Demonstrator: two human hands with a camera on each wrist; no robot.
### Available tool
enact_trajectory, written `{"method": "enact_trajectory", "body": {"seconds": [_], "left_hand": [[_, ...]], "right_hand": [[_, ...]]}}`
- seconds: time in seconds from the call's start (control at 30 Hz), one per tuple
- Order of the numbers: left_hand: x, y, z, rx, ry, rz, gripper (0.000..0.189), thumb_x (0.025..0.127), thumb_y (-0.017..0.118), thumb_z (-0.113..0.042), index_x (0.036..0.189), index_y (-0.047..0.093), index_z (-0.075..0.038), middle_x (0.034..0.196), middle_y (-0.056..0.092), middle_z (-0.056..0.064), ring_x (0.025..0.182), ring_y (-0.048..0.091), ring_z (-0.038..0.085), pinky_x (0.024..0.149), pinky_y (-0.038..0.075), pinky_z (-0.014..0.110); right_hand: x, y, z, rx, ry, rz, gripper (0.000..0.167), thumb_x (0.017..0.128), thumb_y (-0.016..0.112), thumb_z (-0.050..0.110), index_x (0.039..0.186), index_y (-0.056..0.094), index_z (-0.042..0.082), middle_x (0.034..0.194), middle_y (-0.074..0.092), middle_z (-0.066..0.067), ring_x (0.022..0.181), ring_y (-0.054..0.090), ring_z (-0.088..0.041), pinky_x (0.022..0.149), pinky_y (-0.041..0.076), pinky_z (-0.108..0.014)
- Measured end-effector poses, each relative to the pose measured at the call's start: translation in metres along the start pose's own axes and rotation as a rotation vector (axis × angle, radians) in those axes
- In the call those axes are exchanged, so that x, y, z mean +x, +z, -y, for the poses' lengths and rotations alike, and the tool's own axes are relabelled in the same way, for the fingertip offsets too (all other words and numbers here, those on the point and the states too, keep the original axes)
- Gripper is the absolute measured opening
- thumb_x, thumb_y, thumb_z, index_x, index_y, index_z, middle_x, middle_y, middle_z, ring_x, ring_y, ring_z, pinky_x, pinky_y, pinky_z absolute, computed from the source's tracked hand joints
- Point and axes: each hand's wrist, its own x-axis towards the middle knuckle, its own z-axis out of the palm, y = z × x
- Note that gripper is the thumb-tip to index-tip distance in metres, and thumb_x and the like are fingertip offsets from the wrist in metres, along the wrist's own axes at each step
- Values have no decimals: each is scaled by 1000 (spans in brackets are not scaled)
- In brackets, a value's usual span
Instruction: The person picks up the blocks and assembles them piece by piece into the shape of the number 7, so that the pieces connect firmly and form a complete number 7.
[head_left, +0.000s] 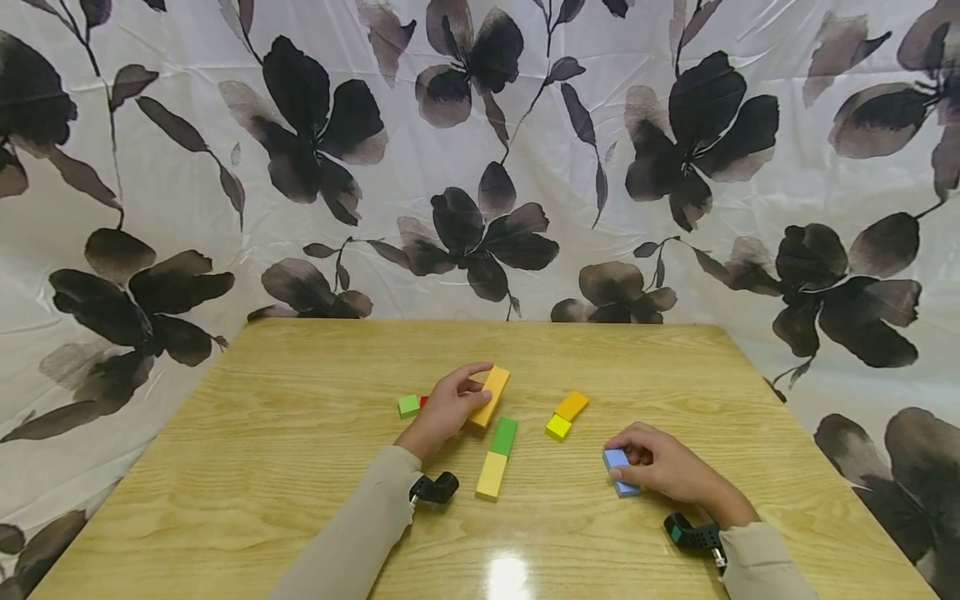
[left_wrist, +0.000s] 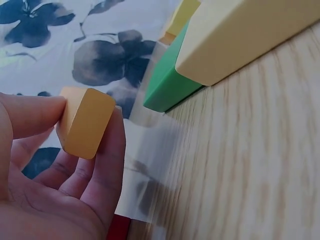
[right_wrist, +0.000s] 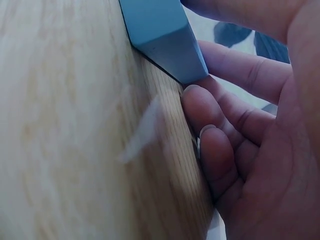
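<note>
The long orange block appears raised over the bench, mid-scene — the left hand's grip pinches it between thumb and fingers. It looks stiff, light and smooth, probably best held by its long sides. Just near of it, a pale yellow block touches a green block, crowding that side. Right, the right hand pinches a blue block. Between stand a smaller orange block and yellow block; left, a light green block beside a mostly hidden red block.

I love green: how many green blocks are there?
2: light green block beside the red block; darker green block against the pale yellow block. Others may be hidden.
</note>
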Motion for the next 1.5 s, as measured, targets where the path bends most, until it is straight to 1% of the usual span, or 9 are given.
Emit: {"method": "enact_trajectory", "body": {"seconds": [0.17,0.43,0.57,0.67,0.83,0.9,1.13,1.27,1.5], "left_hand": [[2,3,3,0,14,9,46,97,66,-9,141,60,-21,124,61,10,112,55,24,84,50,34],[3,4,4,9,3,15,38,98,66,-13,134,66,-26,129,60,6,116,55,25,86,51,35],[4,5,4,28,19,28,38,99,65,-15,135,65,-26,131,60,5,118,55,24,88,51,37],[6,6,4,32,22,40,38,99,65,-15,136,65,-25,130,61,5,116,56,24,87,51,35],[8,8,4,13,6,69,38,99,65,-14,136,65,-25,125,61,6,112,56,23,82,50,31],[9,8,3,5,1,79,39,99,65,-14,136,65,-26,124,61,6,112,56,23,82,49,32],[13,10,1,6,-8,85,40,99,65,-14,136,64,-27,124,62,6,114,55,23,89,49,37],[15,12,1,5,-16,80,41,99,64,-12,137,64,-26,124,61,7,117,54,23,90,49,37],[16,16,2,-43,-49,78,43,97,64,-7,138,63,-22,123,60,10,112,55,24,83,51,31]], "right_hand": [[-1,0,1,-4,4,-5,35,92,75,27,122,68,10,103,59,-3,84,50,-15,71,43,-27],[0,0,0,1,7,-6,34,92,75,27,122,68,10,104,59,-3,84,51,-16,71,43,-27],[0,0,0,3,14,-7,35,92,75,28,121,68,10,105,59,-3,84,50,-16,71,43,-27],[0,0,0,-1,12,-10,35,92,75,28,122,68,10,105,59,-3,84,51,-15,71,44,-27],[0,0,-1,-5,-7,-9,35,93,74,28,122,68,10,104,59,-3,83,51,-14,71,44,-27],[0,1,-2,-6,-14,-8,35,93,74,28,122,68,10,105,60,-3,83,51,-14,71,44,-27],[-1,2,-3,-5,-16,-6,35,93,73,28,122,67,10,106,60,-3,83,51,-14,71,45,-27],[-1,2,-3,-4,-10,-10,35,93,74,29,122,67,11,107,60,-3,83,51,-14,71,45,-27],[-1,2,-3,-6,-1,-17,34,93,74,28,122,68,11,106,60,-3,83,51,-14,71,44,-27]]}}
